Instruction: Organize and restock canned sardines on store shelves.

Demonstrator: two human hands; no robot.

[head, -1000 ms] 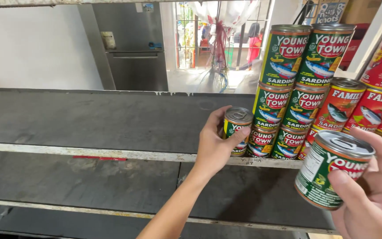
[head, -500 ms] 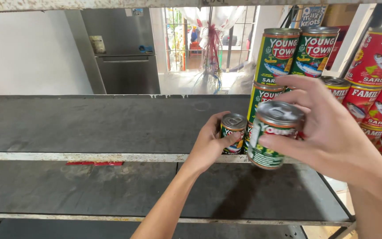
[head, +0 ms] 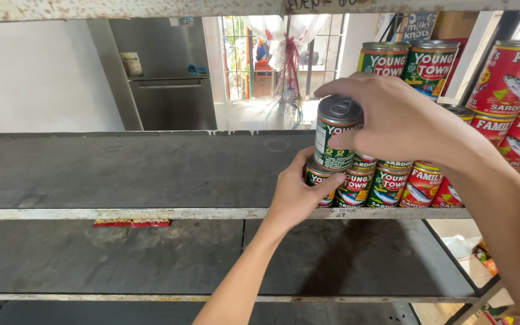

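Green-labelled can (head: 334,135) with grey ring-pull lid

Two bare forearms, no sleeves, no gloves, no watch or rings visible; left grip (head: 296,195) w/ slim wrist, right grip (head: 392,120) w/ short, unpainted nails.

The left hand (head: 294,195) is raised from below, fingers curled in a grip. The right hand (head: 392,123) is held above it, fingers clasped.
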